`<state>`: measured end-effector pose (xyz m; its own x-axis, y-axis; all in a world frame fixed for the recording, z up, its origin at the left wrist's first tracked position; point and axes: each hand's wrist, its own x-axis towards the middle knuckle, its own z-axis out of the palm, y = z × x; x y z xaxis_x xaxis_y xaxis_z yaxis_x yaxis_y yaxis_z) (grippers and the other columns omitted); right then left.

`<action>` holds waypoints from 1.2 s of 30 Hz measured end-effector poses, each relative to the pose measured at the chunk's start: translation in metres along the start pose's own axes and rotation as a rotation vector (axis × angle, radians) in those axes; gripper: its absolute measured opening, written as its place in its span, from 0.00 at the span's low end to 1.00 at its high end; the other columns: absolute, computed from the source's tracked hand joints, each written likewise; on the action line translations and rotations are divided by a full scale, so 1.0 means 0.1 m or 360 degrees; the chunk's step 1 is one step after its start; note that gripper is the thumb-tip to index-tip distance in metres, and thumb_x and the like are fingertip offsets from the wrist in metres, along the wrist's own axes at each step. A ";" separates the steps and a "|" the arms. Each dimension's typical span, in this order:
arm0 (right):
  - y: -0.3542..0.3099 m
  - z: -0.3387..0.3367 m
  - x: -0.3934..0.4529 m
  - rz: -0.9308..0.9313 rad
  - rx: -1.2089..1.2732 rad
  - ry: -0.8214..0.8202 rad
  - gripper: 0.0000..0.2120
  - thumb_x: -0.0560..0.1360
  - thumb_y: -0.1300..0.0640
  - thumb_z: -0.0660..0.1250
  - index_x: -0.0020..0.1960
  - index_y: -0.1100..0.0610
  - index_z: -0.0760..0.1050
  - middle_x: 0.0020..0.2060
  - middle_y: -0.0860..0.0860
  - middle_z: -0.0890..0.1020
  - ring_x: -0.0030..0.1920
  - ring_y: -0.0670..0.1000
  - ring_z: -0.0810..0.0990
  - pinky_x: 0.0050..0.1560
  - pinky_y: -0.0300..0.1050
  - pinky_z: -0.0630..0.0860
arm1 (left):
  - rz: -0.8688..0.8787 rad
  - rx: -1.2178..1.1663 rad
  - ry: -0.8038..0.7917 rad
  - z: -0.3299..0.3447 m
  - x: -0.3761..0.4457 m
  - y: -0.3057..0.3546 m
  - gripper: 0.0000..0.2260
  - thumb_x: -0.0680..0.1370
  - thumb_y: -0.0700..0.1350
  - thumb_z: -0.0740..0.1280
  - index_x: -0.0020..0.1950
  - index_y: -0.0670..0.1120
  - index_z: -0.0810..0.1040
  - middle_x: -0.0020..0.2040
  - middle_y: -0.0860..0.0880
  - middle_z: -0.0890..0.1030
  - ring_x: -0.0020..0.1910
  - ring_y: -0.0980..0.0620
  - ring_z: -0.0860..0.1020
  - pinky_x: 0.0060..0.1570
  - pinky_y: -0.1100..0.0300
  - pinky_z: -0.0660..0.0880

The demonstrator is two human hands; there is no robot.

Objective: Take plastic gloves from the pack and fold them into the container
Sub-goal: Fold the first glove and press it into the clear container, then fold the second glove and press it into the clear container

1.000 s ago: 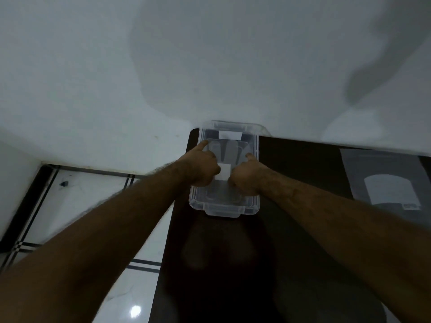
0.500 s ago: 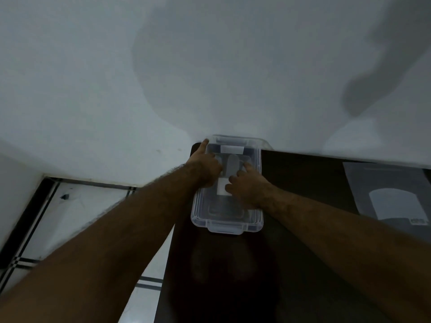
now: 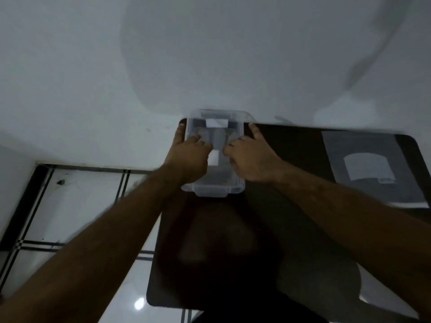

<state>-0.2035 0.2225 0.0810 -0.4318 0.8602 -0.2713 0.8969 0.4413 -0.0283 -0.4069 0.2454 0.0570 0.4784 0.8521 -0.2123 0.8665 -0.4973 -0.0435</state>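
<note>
A clear plastic container stands at the far left corner of the dark table. Folded translucent plastic gloves lie inside it. My left hand reaches in from the left, fingers spread and resting on the gloves, thumb outside the left wall. My right hand reaches in from the right in the same way, with one finger stretched along the right rim. The flat pack of gloves lies on the table at the far right.
A pale wall rises right behind the container. The table's left edge drops to a glossy white tiled floor with dark stripes. A dark shadow covers the table's middle.
Both hands have opened out from closed fists inside the container. The fingers now spread over the gloves, and the outer digits reach past the side walls.
</note>
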 end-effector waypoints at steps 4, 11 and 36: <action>0.17 0.12 -0.91 -0.0020 0.0203 0.0241 0.14 0.83 0.48 0.63 0.66 0.46 0.78 0.64 0.47 0.82 0.69 0.50 0.77 0.83 0.64 0.46 | -0.0110 -0.0303 0.0188 -0.19 -0.60 0.58 0.11 0.84 0.49 0.61 0.62 0.50 0.80 0.55 0.48 0.86 0.62 0.45 0.81 0.81 0.38 0.56; 0.72 1.03 -2.76 0.0093 0.0351 0.0170 0.14 0.82 0.47 0.62 0.63 0.48 0.80 0.61 0.47 0.83 0.65 0.50 0.80 0.82 0.57 0.54 | 0.0165 -0.0632 0.0227 -0.15 -1.23 2.08 0.06 0.84 0.52 0.60 0.47 0.57 0.68 0.41 0.57 0.74 0.42 0.55 0.72 0.63 0.46 0.71; 1.35 2.81 -5.38 0.0380 0.0353 0.0076 0.21 0.78 0.56 0.73 0.69 0.47 0.76 0.65 0.49 0.84 0.68 0.53 0.80 0.76 0.59 0.67 | 0.0306 -0.0566 -0.0434 0.57 -1.60 4.93 0.05 0.84 0.52 0.64 0.55 0.55 0.80 0.46 0.56 0.82 0.46 0.56 0.80 0.60 0.49 0.78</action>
<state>0.1768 -0.2522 -0.0473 -0.2060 0.9461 -0.2501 0.9700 0.1637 -0.1798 -0.0647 -0.1456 0.0138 0.6208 0.6531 -0.4336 0.7840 -0.5142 0.3479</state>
